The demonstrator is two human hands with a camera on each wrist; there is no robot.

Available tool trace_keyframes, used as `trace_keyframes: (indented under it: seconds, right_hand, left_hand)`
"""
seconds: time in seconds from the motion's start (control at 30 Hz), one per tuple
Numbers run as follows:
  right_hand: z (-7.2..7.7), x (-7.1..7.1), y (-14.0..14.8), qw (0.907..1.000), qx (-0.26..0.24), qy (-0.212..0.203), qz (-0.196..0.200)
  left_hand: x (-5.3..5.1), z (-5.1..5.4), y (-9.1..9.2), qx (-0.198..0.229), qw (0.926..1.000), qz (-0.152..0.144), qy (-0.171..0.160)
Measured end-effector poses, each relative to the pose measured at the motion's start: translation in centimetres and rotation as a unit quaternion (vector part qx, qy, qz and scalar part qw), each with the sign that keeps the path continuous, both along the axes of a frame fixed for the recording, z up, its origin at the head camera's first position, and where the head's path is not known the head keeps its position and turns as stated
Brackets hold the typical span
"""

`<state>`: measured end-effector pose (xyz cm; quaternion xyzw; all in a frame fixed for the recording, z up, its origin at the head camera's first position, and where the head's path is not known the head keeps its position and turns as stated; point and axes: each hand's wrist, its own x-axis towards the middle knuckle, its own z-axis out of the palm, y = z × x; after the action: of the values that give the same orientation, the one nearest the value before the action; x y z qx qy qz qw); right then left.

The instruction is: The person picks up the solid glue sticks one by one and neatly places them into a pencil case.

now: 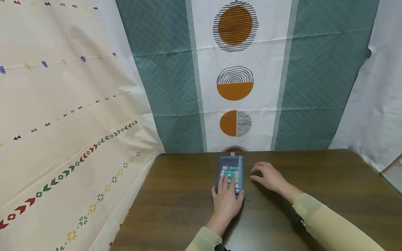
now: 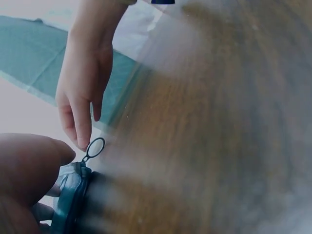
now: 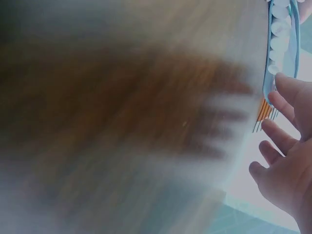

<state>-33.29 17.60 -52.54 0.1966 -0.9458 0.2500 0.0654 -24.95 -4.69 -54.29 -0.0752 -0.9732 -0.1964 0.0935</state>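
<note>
A blue-grey zip pouch point(image 1: 230, 161) lies on the table with several white-and-green tubes point(image 1: 230, 168) inside it. My left hand point(image 1: 226, 204) rests over its near half, fingers extended across the tubes and thumb by the near right corner. A thin zipper-pull ring point(image 2: 96, 146) sticks out from the pouch in the left wrist view. Beside the pouch, to its right, my right hand point(image 1: 269, 177) hovers with loosely bent fingers and holds nothing. The right wrist view shows the tubes' round white ends point(image 3: 280, 28) in a row between the pouch's edges.
The brown wooden table point(image 1: 176, 209) extends around the pouch. A patterned cream cloth point(image 1: 78, 104) hangs at the left. Behind the table's far edge hangs a green-and-white curtain point(image 1: 169, 87) with orange circles.
</note>
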Motion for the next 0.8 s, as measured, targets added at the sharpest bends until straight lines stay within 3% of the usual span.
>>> trace_keyframes:
  seconds: [0.2,0.5,0.8]
  right_hand:
    - [0.7,1.2,0.4,0.9998,0.004,0.018,0.009]
    - [1.3,2.9,1.0,0.9992,0.013,0.036,0.006]
    - [1.9,5.3,1.6,0.9958,0.036,0.084,-0.008]
  left_hand:
    - [0.3,0.6,-0.2,0.0,1.0,-0.009,-0.004]
    - [0.8,0.5,-0.3,-0.029,0.9994,-0.02,0.003]
    - [1.1,1.0,-1.3,-0.04,0.999,-0.02,0.008]
